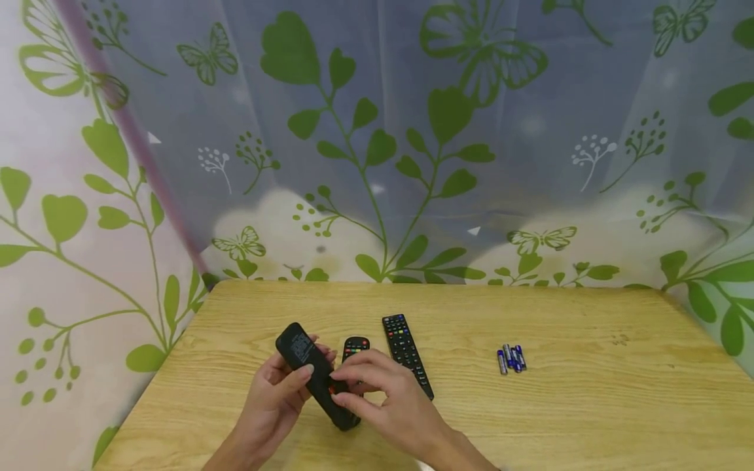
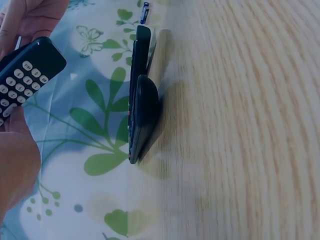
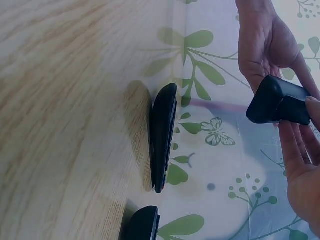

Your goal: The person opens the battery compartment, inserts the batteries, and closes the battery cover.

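Observation:
My left hand [image 1: 277,399] grips a black remote control [image 1: 297,347], thumb across its back, which faces up with a printed label; the button side shows in the left wrist view. My right hand [image 1: 391,399] bends over the lower half of the back. Its thumb and forefinger pinch the dark battery cover [image 3: 295,110] there, which has a slanted edge in the right wrist view. A bit of orange shows beside the fingertips. Behind the hands, a second remote [image 1: 356,345] lies on the table, partly hidden by my right hand.
A longer black remote [image 1: 403,343] lies at an angle beyond my right hand. Several blue and silver batteries [image 1: 510,359] lie grouped to the right on the wooden table [image 1: 589,405]. A curtain [image 1: 400,163] printed with leaves and butterflies hangs behind the table.

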